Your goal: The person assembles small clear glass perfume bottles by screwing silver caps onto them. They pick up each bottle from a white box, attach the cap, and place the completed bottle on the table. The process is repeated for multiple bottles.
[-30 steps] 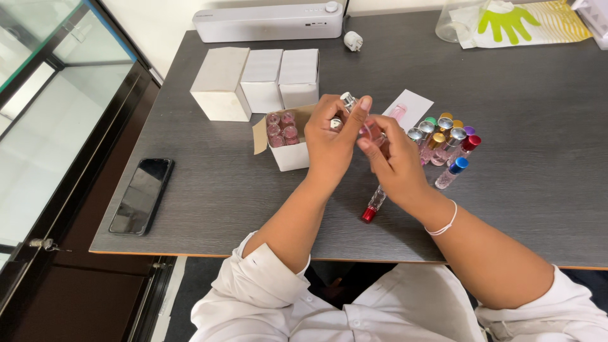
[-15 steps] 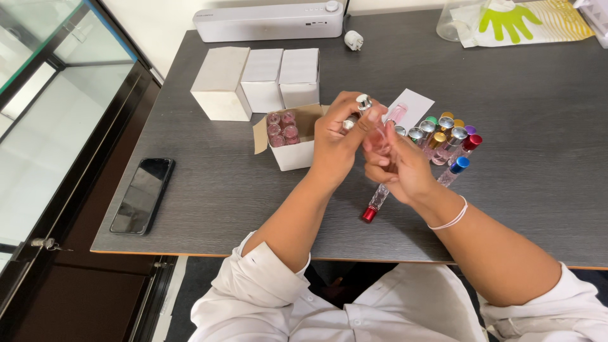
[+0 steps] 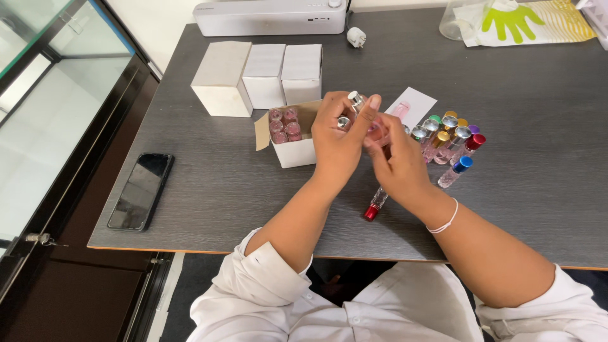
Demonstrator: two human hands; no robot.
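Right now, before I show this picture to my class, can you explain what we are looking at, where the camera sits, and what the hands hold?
The camera sits on a person's head, looking down at their own two bare hands over a dark grey table. The left hand and right hand meet around small pink glass bottles with silver caps. Beside them stands an open white box holding more bottles, behind it three closed white boxes. To the right is a cluster of bottles with coloured caps. One red-capped bottle lies flat below the hands. A black phone rests at the left edge.
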